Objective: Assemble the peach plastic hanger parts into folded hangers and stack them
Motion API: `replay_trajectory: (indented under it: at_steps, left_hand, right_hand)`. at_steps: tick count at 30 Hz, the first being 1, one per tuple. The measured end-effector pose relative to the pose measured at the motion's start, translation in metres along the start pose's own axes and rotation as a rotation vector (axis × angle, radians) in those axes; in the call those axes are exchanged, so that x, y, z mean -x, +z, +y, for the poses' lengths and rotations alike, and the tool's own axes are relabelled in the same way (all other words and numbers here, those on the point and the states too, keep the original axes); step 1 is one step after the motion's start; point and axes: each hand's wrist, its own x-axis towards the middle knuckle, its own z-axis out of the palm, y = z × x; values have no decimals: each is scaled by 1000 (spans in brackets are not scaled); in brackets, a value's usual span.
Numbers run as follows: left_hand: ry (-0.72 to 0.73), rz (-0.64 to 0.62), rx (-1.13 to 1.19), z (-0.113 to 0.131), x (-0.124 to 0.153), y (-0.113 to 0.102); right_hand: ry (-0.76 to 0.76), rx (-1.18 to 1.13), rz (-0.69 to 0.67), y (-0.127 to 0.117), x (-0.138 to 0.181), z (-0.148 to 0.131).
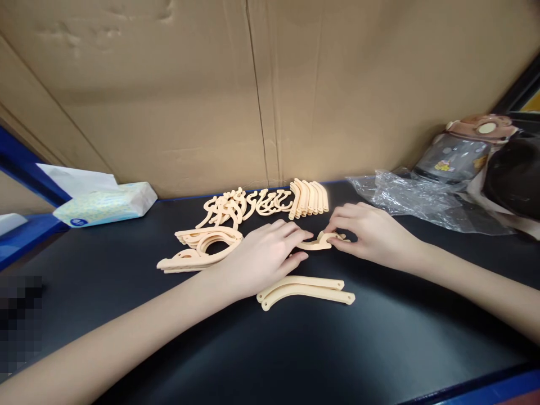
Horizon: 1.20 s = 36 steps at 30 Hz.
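Note:
My right hand point(358, 230) pinches a curved beige plastic hook piece point(321, 243) between thumb and fingers, just above the black table. On the other side of that piece is my left hand point(274, 250), its thumb and fingers apart; whether a fingertip touches the piece's left end I cannot tell. Below my hands lie two curved beige arm pieces point(310, 291) with small holes at their ends, side by side. A stack of beige folding-hanger parts point(200, 253) rests left of my left hand, partly covered by it.
Along the back lie a heap of beige hook pieces point(228, 205), more loose hooks point(272, 202) and a row of beige arm pieces point(309, 198). A tissue pack point(109, 205) sits left. Clear plastic film point(405, 194) and a transparent bottle point(453, 154) are right. Cardboard point(189, 95) stands behind.

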Motion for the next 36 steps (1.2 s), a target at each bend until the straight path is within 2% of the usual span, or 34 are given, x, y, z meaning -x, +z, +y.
replay_trajectory:
  at_steps: [8, 16, 22, 36]
  left_hand:
    - [33, -98, 30, 2, 1, 1]
    - [82, -73, 3, 1, 3, 0]
    - [86, -69, 1, 2, 3, 0]
    - [64, -78, 28, 3, 3, -1]
  right_hand:
    - [17, -18, -29, 2, -1, 0]
    - [79, -175, -122, 0, -1, 3]
    - [122, -329, -133, 1, -2, 12]
    - [110, -361, -118, 2, -3, 13]
